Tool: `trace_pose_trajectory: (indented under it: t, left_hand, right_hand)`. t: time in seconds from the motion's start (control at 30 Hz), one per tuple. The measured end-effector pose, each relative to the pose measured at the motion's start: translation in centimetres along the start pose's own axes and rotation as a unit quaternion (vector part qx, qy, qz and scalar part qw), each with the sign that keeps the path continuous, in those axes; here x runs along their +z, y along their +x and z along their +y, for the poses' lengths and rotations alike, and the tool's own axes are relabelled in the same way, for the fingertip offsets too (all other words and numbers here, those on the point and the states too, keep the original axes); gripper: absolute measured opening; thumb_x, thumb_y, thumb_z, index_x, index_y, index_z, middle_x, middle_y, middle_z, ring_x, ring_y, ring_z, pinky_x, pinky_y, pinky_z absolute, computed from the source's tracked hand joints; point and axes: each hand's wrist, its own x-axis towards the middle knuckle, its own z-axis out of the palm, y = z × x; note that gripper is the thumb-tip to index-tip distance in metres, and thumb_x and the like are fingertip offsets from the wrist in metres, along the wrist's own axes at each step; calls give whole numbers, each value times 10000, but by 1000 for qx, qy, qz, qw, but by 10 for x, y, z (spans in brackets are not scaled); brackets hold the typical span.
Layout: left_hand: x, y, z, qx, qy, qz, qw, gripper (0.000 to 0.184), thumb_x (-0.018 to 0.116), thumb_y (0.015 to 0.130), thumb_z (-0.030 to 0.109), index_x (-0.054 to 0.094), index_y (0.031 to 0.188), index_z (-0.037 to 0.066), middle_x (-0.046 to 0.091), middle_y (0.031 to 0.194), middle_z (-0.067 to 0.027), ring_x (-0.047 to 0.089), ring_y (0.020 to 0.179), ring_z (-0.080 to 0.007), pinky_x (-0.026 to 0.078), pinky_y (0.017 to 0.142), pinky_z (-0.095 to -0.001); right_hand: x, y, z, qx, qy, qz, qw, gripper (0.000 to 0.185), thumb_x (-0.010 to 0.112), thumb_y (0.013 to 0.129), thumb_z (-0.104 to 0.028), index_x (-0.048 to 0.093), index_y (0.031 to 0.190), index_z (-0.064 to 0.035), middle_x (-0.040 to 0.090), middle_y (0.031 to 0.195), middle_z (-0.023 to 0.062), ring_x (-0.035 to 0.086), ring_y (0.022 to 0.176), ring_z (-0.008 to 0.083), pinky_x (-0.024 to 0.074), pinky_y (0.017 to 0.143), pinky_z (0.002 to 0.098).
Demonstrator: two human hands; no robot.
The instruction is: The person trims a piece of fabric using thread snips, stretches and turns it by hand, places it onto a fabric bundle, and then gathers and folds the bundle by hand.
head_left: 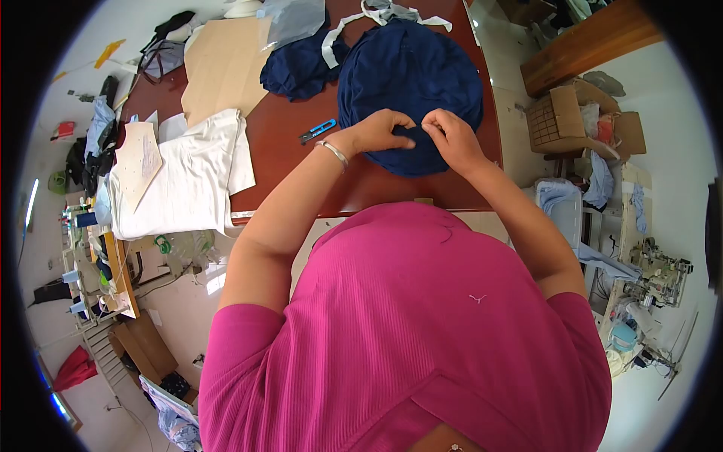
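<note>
A round heap of navy fabric (410,68) lies on the dark red table (301,169) right in front of me. At its near edge, my left hand (380,130) has its fingers curled around a bit of the navy cloth. Close beside it, my right hand (453,142) pinches the same cloth between thumb and fingertips. Whether a thread is also between the fingertips is too small to tell. Blue thread snips (318,131) rest on the table just left of my left wrist.
A second navy bundle (301,66) with white strips lies behind the snips. To the left are a brown paper pattern (222,68), white fabric (181,181) and a small card pattern (138,167). Sewing machines stand at both sides; a cardboard box (568,120) is at right.
</note>
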Motion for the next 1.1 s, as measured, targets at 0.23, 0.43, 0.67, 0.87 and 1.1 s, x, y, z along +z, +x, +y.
trace_pose_trajectory:
  t: [0.23, 0.43, 0.67, 0.87, 1.1]
  left_hand:
    - [10, 12, -28, 71, -144, 162, 974, 147, 576, 979, 67, 661, 1087, 15, 603, 935, 38, 513, 796, -52, 441, 729, -221]
    - [11, 18, -25, 39, -222, 233, 946, 142, 519, 1000, 47, 641, 927, 48, 544, 856, 61, 447, 736, -23, 408, 696, -197]
    - [5, 10, -18, -7, -225, 126, 966, 218, 486, 998, 28, 699, 1043, 46, 600, 900, 46, 506, 836, -37, 422, 793, -195]
    - [2, 9, -24, -7, -208, 76, 975, 248, 503, 974, -2, 699, 1120, 44, 649, 1022, 35, 524, 901, -40, 423, 838, -194]
    - [5, 6, -22, -1, -186, 95, 978, 248, 503, 968, -14, 704, 1099, 49, 657, 1028, 33, 526, 906, -38, 423, 848, -195]
  right_hand:
    - [12, -20, -5, -172, -92, -13, 981, 143, 696, 806, -67, 613, 923, -64, 619, 966, 71, 609, 880, 276, 454, 750, 389]
    - [22, -23, 4, -125, -122, -32, 984, 103, 676, 831, -93, 643, 921, -53, 636, 937, 87, 620, 893, 278, 465, 780, 392]
    - [17, -19, 6, 98, 72, -19, 992, 129, 626, 913, -124, 635, 941, 1, 650, 865, 140, 635, 848, 330, 484, 746, 402]
    - [20, -18, 9, 32, 23, 12, 999, 183, 689, 858, -147, 635, 983, -25, 659, 923, 120, 633, 875, 305, 480, 814, 413]
    - [7, -29, -5, -240, -119, -77, 960, 245, 745, 767, -123, 629, 974, -65, 634, 1082, 93, 622, 1001, 289, 485, 849, 418]
